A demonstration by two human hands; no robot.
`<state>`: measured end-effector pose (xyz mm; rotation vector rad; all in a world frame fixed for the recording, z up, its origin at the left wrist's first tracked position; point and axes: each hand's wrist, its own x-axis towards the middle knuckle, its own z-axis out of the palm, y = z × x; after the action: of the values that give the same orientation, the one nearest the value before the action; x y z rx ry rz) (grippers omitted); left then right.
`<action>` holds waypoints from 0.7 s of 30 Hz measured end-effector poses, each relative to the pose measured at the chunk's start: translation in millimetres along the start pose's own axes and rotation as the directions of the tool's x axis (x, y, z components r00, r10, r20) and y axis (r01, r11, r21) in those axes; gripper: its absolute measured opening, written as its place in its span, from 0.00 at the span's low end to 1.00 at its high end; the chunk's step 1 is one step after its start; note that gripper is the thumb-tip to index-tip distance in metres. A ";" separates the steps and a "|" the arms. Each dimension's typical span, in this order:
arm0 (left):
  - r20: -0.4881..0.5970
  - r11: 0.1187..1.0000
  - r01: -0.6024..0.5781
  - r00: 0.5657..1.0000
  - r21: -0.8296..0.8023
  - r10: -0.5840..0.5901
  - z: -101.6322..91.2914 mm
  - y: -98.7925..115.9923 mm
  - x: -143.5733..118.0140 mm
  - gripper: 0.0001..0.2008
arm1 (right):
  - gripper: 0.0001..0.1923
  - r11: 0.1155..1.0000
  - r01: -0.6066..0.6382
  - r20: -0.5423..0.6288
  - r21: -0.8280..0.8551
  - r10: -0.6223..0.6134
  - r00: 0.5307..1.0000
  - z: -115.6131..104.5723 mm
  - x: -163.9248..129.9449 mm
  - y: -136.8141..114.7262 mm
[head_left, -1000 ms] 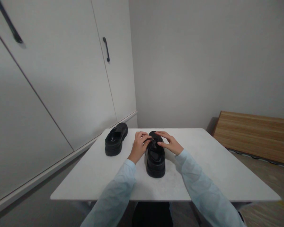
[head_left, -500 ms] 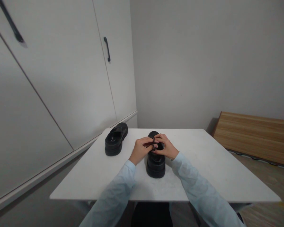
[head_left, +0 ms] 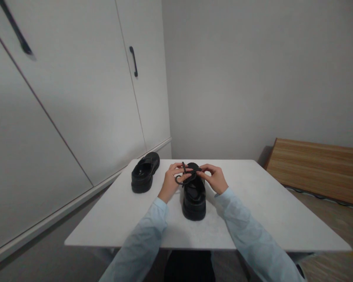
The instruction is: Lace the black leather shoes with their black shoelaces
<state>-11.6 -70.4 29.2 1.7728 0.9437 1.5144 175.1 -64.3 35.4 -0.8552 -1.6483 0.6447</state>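
Note:
A black shoe (head_left: 194, 201) stands on the white table in front of me, heel toward me and toe pointing away. Above its front part, a dark shoelace (head_left: 181, 181) loops between my two hands. My left hand (head_left: 173, 179) is at the shoe's left side, its fingers closed on the lace, with a loop hanging by the fingertips. On the right, my right hand (head_left: 214, 178) pinches a stretch of lace between thumb and fingers. Part of the shoe's toe is hidden behind the hands and lace.
A second black shoe (head_left: 144, 172) sits at the back left of the white table (head_left: 117, 219). White cabinet doors (head_left: 76, 98) rise along the left, and a grey wall (head_left: 253, 78) stands behind. A wooden panel (head_left: 314, 168) leans at the right.
My hands have moved apart from close together over the shoe, the right going rightward. The lace is now spread out between them, with loops showing.

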 end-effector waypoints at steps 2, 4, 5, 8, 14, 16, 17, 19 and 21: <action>0.048 1.000 0.012 0.999 -0.026 -0.011 0.6 -1.3 -0.3 0.10 | 0.11 0.999 -0.017 0.000 0.027 0.017 1.000 -0.2 0.6 1.4; 0.119 0.993 0.069 0.991 -0.094 -0.057 1.3 -1.5 -0.4 0.11 | 0.10 0.999 -0.030 0.008 0.041 0.030 1.000 0.5 0.8 2.4; 0.148 0.989 0.100 0.986 -0.111 -0.083 1.4 -1.5 -0.3 0.13 | 0.10 0.998 -0.036 0.014 0.046 0.035 0.999 1.1 0.7 2.7; 0.211 0.985 0.151 0.969 -0.086 -0.130 0.4 -2.1 0.6 0.15 | 0.10 0.997 -0.050 0.032 0.062 0.048 0.998 2.9 0.3 3.8; 0.277 0.993 0.115 0.955 0.000 -0.110 -4.9 -4.3 3.7 0.12 | 0.11 0.992 -0.081 0.105 0.092 0.071 0.992 5.0 -1.6 6.0; 0.286 0.993 0.095 0.952 0.072 -0.112 -8.7 -4.3 7.1 0.11 | 0.12 0.991 -0.083 0.136 0.107 0.068 0.988 4.7 -2.0 5.9; 0.285 0.989 0.078 0.952 0.125 -0.111 -11.3 -4.2 9.6 0.09 | 0.13 0.990 -0.080 0.142 0.113 0.064 0.988 4.3 -2.0 5.8; 0.267 0.965 0.026 0.959 0.262 -0.098 -17.7 -4.3 16.4 0.07 | 0.15 0.990 -0.074 0.134 0.121 0.057 0.989 3.0 -1.4 6.0; 0.227 0.912 -0.019 0.971 0.409 -0.081 -25.2 -5.3 25.2 0.05 | 0.16 0.990 -0.074 0.113 0.119 0.061 0.992 1.4 -0.4 6.9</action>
<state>-34.9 -46.4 42.5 2.1622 1.2217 1.0998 175.2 -60.6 29.4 -0.8008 -1.6643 0.8445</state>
